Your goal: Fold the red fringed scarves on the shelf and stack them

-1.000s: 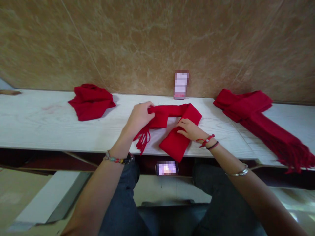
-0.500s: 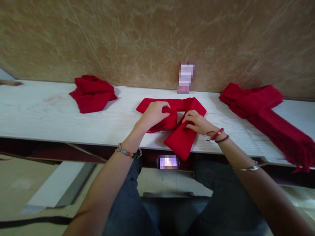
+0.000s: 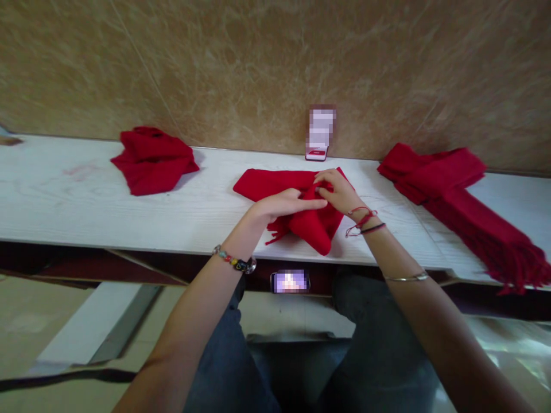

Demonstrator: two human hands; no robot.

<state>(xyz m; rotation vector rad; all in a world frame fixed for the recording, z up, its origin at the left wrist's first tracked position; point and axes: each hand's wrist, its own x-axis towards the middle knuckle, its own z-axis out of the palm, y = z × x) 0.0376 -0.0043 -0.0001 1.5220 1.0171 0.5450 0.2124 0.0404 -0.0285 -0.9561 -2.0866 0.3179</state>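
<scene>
The left hand (image 3: 282, 206) is pressing flat, grip open, on the red scarf (image 3: 262, 184) on the bench (image 3: 86, 212). The right hand (image 3: 342, 194) is pinching its fold, grip closed.

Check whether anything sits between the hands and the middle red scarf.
Nothing visible does. The left hand lies flat on the scarf, and the right hand pinches a fold near its far edge. A folded scarf lies apart to the left, a scarf pile to the right.

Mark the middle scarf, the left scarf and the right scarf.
middle scarf (image 3: 262, 184): head view, on its bare left end.
left scarf (image 3: 150, 163): head view, on the middle of the bundle.
right scarf (image 3: 456, 195): head view, mid-length, above the fringe.
</scene>
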